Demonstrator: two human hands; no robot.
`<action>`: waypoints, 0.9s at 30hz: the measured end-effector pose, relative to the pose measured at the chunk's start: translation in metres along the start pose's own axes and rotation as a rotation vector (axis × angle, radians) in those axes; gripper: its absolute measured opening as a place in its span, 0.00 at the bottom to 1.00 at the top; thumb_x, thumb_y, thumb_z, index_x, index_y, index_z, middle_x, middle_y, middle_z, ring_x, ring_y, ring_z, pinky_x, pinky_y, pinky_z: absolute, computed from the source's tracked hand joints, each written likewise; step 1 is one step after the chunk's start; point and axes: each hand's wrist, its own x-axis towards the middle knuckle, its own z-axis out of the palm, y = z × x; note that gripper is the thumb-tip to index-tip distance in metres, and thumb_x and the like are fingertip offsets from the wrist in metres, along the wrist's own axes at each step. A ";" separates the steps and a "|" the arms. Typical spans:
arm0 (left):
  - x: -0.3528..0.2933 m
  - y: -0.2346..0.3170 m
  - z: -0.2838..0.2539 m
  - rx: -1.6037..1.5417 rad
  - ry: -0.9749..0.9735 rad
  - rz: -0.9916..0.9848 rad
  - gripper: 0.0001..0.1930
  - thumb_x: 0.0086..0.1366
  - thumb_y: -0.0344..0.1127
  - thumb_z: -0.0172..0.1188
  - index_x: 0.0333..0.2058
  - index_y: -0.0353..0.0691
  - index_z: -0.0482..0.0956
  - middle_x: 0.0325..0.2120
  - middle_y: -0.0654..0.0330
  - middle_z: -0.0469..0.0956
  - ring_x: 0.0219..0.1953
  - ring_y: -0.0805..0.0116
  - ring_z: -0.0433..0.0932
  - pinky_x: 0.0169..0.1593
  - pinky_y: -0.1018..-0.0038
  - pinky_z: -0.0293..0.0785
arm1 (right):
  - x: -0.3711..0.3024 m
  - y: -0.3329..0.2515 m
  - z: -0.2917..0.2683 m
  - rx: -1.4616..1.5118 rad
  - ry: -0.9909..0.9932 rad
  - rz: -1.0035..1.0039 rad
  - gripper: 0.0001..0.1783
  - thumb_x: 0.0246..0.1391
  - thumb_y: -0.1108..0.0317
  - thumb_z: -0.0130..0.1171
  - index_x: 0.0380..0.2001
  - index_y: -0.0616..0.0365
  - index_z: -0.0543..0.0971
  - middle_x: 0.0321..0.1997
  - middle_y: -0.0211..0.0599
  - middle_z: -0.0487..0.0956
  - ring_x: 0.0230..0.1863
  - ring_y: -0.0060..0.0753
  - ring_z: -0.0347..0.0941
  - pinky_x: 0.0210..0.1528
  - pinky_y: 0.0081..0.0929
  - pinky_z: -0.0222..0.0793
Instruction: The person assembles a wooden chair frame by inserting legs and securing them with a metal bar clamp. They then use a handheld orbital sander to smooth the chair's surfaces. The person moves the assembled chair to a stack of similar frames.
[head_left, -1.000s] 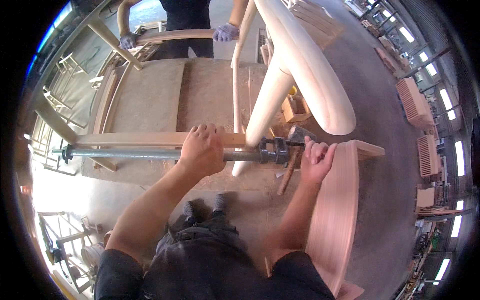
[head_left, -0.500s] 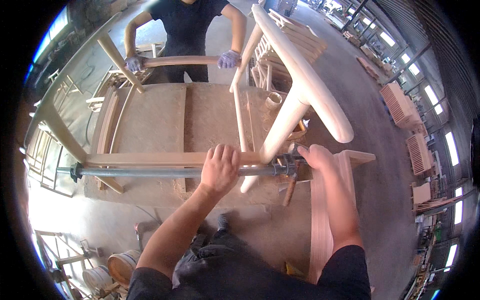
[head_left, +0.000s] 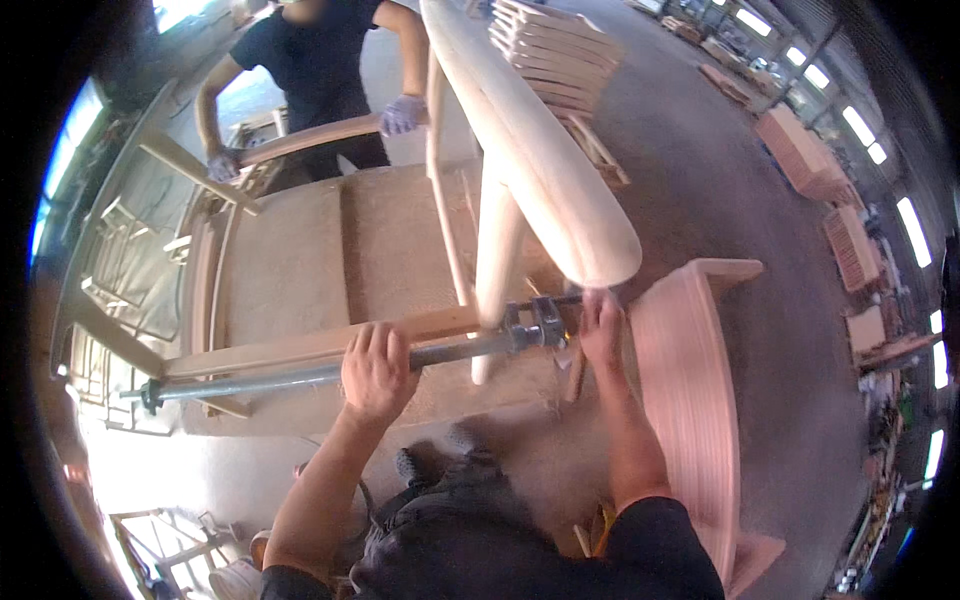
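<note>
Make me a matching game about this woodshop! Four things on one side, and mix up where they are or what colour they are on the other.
Things:
1. Left hand
2. Right hand
3. Co-worker's gloves
4. Curved wooden panel

Places and colours:
A. Pale purple
B. To the right of the right forearm
C. Over the clamp's pipe
D. At the screw end of the clamp

Right pairs: 1-C, 2-D, 3-A, 4-B
</note>
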 end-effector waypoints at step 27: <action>-0.040 -0.071 0.003 -1.525 1.215 -1.368 0.13 0.67 0.37 0.63 0.29 0.33 0.74 0.22 0.57 0.75 0.22 0.61 0.77 0.27 0.67 0.79 | -0.005 0.092 0.028 2.352 -0.254 1.186 0.17 0.69 0.69 0.44 0.55 0.67 0.73 0.54 0.48 0.76 0.57 0.41 0.74 0.68 0.47 0.63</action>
